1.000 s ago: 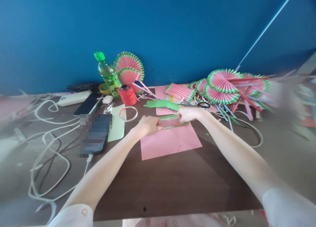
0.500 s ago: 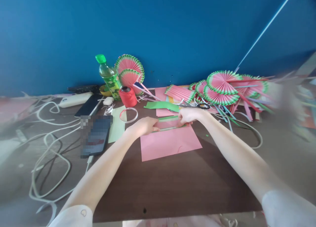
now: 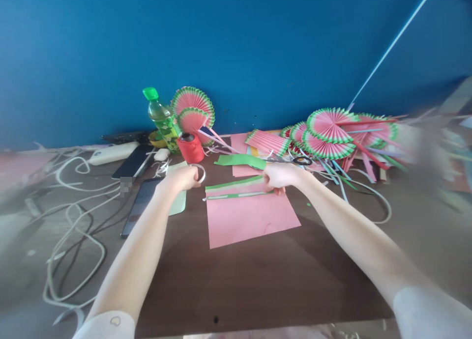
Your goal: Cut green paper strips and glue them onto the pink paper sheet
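Observation:
A sheet of pink paper [image 3: 250, 221] lies on the dark table before me, with a green strip [image 3: 236, 184] along its far edge and a white-and-green strip just below that. My right hand [image 3: 277, 177] has its fingers curled and pinched at the far right end of these strips. Off to the left, my left hand [image 3: 187, 177] closes on a white roll of tape [image 3: 201, 174], whose right side shows past the fingertips. Under that hand lies a pale green sheet [image 3: 178, 205].
Beyond the sheet lie a green paper piece [image 3: 241, 160] and scissors [image 3: 302, 160]. Pleated pink-and-green fans [image 3: 332, 127] pile up at the back right. A bottle [image 3: 162, 118], a red spool [image 3: 191, 148], a phone [image 3: 140, 206] and white cables [image 3: 79, 221] occupy the left.
My left hand has left the strips and moved left to the roll of tape, uncovering the left end of the pink sheet. My right hand stays in place.

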Demonstrator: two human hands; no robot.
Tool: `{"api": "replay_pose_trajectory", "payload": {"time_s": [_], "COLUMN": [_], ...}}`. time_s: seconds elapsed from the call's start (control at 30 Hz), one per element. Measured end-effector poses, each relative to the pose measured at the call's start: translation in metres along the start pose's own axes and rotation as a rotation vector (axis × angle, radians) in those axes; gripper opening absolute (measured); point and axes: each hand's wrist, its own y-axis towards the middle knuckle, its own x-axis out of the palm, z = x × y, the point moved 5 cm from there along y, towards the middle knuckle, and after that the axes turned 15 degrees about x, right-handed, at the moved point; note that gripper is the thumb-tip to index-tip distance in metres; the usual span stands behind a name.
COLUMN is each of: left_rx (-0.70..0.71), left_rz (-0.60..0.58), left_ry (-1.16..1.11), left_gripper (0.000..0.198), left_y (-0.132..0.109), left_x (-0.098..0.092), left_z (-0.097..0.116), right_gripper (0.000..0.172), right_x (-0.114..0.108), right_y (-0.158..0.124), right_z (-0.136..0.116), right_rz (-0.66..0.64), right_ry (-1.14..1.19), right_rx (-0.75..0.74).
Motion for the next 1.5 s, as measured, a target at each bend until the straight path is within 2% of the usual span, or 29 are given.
{"api": "replay_pose_trajectory", "payload": {"time_s": [0.07, 0.17, 0.37, 0.47, 0.53, 0.63, 0.73, 0.93, 1.0, 1.1, 1.2, 1.3, 1.4, 1.5], "left_rx": [0.031, 0.093, 0.279, 0.372, 0.404, 0.447, 0.480, 0.430, 0.423, 0.395, 0.371, 0.358, 0.361, 0.384], "left_rz": [-0.019, 0.027, 0.196, 0.212, 0.182, 0.079, 0.019, 0.098, 0.119, 0.175, 0.219, 0.268, 0.312, 0.317], "left_ry": [-0.028, -0.124, -0.742, -1.005, -1.177, -1.331, -1.333, -1.363, -1.381, -1.393, -1.385, -1.364, -1.333, -1.311], "left_gripper": [0.015, 0.011, 0.019, 0.024, 0.026, 0.027, 0.038, 0.033, 0.030, 0.030, 0.032, 0.030, 0.026, 0.025], "left_y": [0.000, -0.003, -0.010, -0.008, -0.006, -0.008, -0.010, -0.007, -0.005, -0.002, -0.001, -0.001, -0.001, 0.000], "left_x": [0.000, -0.008, -0.023, -0.020, -0.016, -0.011, -0.009, -0.003, 0.000, 0.001, 0.002, 0.003, 0.003, 0.003], "left_z": [0.001, 0.010, 0.036, 0.046, 0.053, 0.069, 0.084, 0.094, 0.095, 0.094, 0.095, 0.096, 0.095, 0.095], "right_gripper": [0.011, 0.013, 0.021, 0.021, 0.021, 0.017, 0.012, 0.016, 0.014, 0.013, 0.011, 0.012, 0.016, 0.014], "right_x": [0.000, 0.002, 0.001, 0.000, 0.000, -0.002, -0.005, -0.013, -0.022, -0.034, -0.036, -0.032, -0.028, -0.026], "right_y": [-0.002, -0.001, 0.011, 0.016, 0.018, 0.018, 0.016, 0.003, -0.006, -0.026, -0.044, -0.052, -0.052, -0.050], "right_z": [-0.002, -0.003, 0.006, 0.012, 0.013, 0.012, 0.010, 0.010, 0.006, -0.005, -0.021, -0.033, -0.038, -0.039], "right_rz": [0.005, -0.060, -0.198, -0.228, -0.218, -0.141, -0.086, -0.001, 0.133, 0.408, 0.557, 0.639, 0.685, 0.668], "right_ry": [0.021, 0.101, 0.243, 0.259, 0.245, 0.233, 0.223, 0.183, 0.236, 0.385, 0.498, 0.519, 0.505, 0.525], "right_rx": [-0.019, -0.068, -0.144, -0.158, -0.161, -0.180, -0.188, -0.169, -0.223, -0.356, -0.522, -0.640, -0.664, -0.665]}}
